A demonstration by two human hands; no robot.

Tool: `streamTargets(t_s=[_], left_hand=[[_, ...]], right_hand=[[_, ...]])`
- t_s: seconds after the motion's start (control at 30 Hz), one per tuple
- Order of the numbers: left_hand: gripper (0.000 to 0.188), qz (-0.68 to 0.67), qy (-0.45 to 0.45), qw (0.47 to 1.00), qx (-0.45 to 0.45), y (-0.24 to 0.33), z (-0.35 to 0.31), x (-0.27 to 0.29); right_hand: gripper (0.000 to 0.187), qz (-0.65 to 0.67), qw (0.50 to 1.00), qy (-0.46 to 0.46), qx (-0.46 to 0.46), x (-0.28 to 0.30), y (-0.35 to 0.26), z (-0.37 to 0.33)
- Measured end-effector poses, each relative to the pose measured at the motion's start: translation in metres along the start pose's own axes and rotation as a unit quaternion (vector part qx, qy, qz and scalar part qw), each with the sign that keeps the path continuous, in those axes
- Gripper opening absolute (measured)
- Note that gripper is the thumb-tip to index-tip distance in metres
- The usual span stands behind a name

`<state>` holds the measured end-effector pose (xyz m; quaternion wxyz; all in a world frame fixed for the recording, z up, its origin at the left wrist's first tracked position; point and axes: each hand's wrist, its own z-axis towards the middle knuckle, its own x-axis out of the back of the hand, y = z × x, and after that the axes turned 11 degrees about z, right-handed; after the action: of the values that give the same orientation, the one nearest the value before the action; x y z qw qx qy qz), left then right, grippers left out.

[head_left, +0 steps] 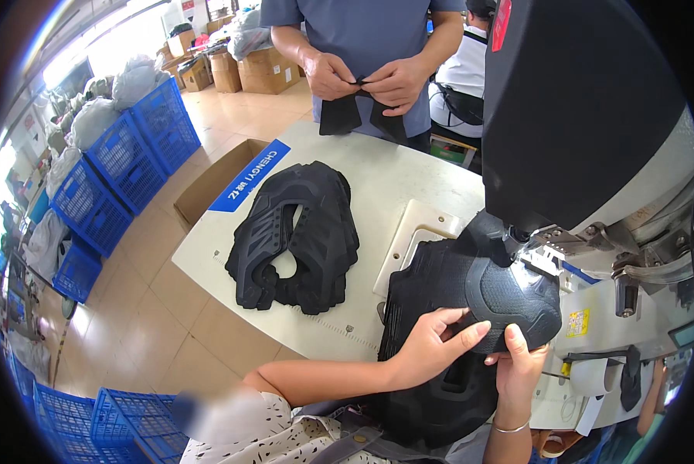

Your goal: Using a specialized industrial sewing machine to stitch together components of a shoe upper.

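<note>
A black shoe upper (490,290) with a textured, moulded surface sits under the needle area of a black sewing machine (579,116). My left hand (440,344) grips its near edge, thumb stretched along it and fingers curled. To the right, my right hand (519,367) pinches the same edge with the thumb on top and fingers underneath. A silver bangle is on that wrist. Beneath and left of the held upper lies a stack of black uppers (409,294). More black shoe parts (447,410) rest close to my body, below my hands.
Another stack of black uppers (273,224) lies on the white table (331,336), left of the machine. Across the table a person (362,46) holds black fabric pieces (343,116). A cardboard box (208,185) stands by the table's left edge. Blue crates (127,174) line the left side.
</note>
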<state>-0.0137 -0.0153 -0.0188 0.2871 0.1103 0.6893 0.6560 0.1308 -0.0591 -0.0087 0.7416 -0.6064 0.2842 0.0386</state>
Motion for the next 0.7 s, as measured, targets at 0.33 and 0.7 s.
streamTargets(t_s=[0.33, 0.7], left_hand=[[0.013, -0.056, 0.058, 0.995, -0.051, 0.003, 0.009, -0.028], [0.019, 0.014, 0.055, 0.998, -0.017, 0.008, 0.01, -0.018]], right_hand=[[0.034, 0.004, 0.995, -0.103, -0.014, 0.011, 0.005, -0.002], [0.02, 0.072, 0.997, -0.022, 0.011, 0.028, -0.018, 0.007]])
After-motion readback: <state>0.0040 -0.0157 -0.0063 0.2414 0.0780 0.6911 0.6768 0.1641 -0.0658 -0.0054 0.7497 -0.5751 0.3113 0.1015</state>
